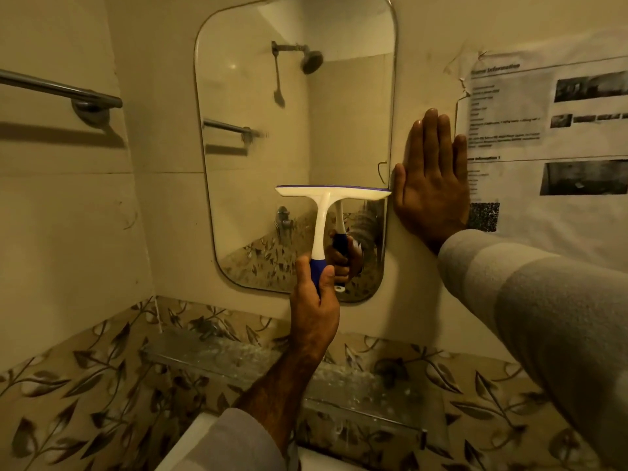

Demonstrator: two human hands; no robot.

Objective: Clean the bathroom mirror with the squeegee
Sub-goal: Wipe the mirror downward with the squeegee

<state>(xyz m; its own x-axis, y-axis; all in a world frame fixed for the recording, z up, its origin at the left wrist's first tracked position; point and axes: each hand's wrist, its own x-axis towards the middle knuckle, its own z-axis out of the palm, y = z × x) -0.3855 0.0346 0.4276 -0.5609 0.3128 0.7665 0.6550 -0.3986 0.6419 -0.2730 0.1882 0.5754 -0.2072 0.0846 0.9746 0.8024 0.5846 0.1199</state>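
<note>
A tall mirror [272, 96] with rounded corners hangs on the tiled wall. My left hand [316, 311] grips the blue lower part of a white squeegee [326, 195] by its handle. The squeegee's blade lies level against the glass, across the lower right part of the mirror, its right end at the mirror's edge. My right hand [431, 185] rests flat on the wall just right of the mirror, fingers pointing up and spread a little, holding nothing. The mirror reflects the squeegee, my left hand and a shower head.
A metal towel bar [61, 90] sticks out on the left wall. A printed paper sheet [550, 137] is taped to the wall at the right. A glass shelf [258, 365] runs below the mirror, over leaf-patterned tiles. A white basin edge [190, 447] shows at the bottom.
</note>
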